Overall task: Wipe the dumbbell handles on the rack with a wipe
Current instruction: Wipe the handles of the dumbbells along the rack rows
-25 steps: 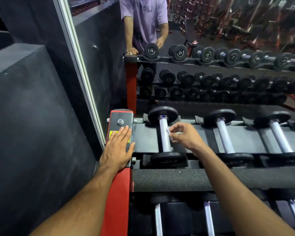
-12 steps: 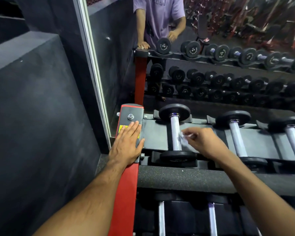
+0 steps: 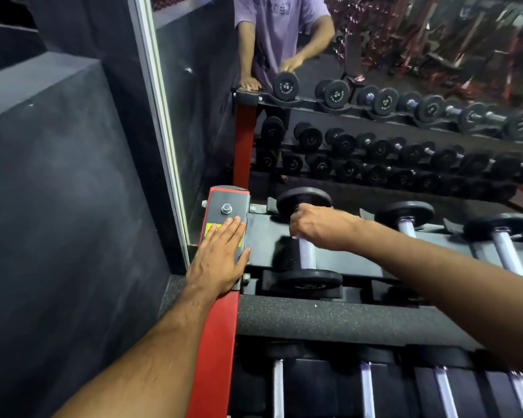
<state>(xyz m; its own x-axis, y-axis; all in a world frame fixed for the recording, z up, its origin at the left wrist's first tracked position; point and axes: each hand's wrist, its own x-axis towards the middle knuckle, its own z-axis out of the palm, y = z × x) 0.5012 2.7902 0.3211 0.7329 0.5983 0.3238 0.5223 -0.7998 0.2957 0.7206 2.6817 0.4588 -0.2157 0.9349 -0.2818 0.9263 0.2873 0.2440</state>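
Mirrored gym wall behind red-and-black steel dumbbell rack (image 3: 221, 342): left hand (image 3: 219, 257) lay flat, fingers straight, on its end plate; right hand (image 3: 320, 226) curled round the leftmost black-plated dumbbell's knurled chrome handle (image 3: 307, 257) near the far plate, wipe hidden beneath; best drawn full-length while twisting.

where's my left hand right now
In the head view your left hand lies flat on the red rack's end plate, left of the first dumbbell, whose handle your right hand grips.
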